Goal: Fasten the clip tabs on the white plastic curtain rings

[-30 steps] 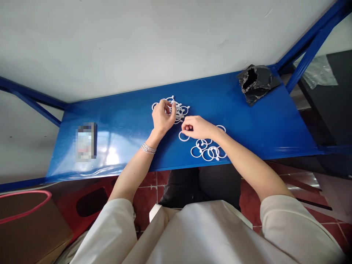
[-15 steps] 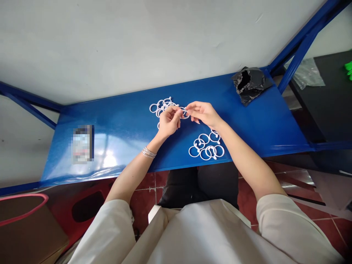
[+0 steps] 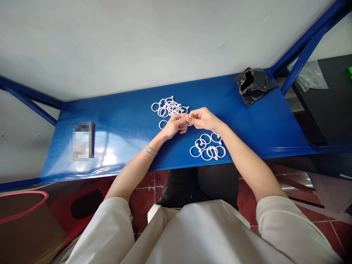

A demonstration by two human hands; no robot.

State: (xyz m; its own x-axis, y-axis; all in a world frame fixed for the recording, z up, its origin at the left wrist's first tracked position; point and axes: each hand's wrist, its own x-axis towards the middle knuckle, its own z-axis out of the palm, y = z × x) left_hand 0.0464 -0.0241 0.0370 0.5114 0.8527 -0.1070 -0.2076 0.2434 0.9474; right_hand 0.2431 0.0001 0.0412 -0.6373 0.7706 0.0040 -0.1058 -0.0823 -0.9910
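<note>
My left hand (image 3: 176,125) and my right hand (image 3: 203,119) meet at the fingertips over the middle of the table. Both are closed in a pinch on a white ring, which their fingers mostly hide. Just beyond my left hand lies a heap of white rings (image 3: 172,108), each with a small knob or tab. One single ring (image 3: 160,125) rests beside my left wrist. Nearer to me, under my right forearm, several more white rings (image 3: 206,154) lie spread and partly overlapping.
The blue table (image 3: 123,121) runs along a pale wall (image 3: 165,44). A torn black plastic bag (image 3: 254,86) sits at its far right corner. On the left lies a blurred-out flat object (image 3: 82,141). Blue frame bars (image 3: 302,60) rise at the table's ends.
My hands have come closer together and slightly nearer to me, so their fingertips now meet. The ring between them has become mostly hidden, while more of the far heap shows.
</note>
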